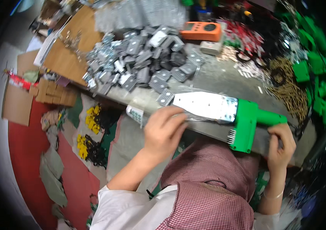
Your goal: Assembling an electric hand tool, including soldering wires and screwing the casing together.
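A green pipe welding iron [246, 124] lies across the table's front edge. Its flat silvery heating plate [205, 105] points left, and its round handle [269, 117] points right. Thin clear plastic [195, 117] shows along the plate's lower edge. My left hand [163, 128] is by the plate's pointed end, its bent fingers closed on the clear plastic. At the handle's outer end, my right hand [281, 143] curls its fingers against the green grip. A small white piece with green dots [135, 114] is beside my left hand, at the table edge.
Grey finned metal blocks [144, 57] are heaped at the back left. An orange meter [201, 31] is behind the iron. Brass screws [289, 86] and green housings [318, 65] crowd the right side. Yellow and black parts [88, 145] lie below left.
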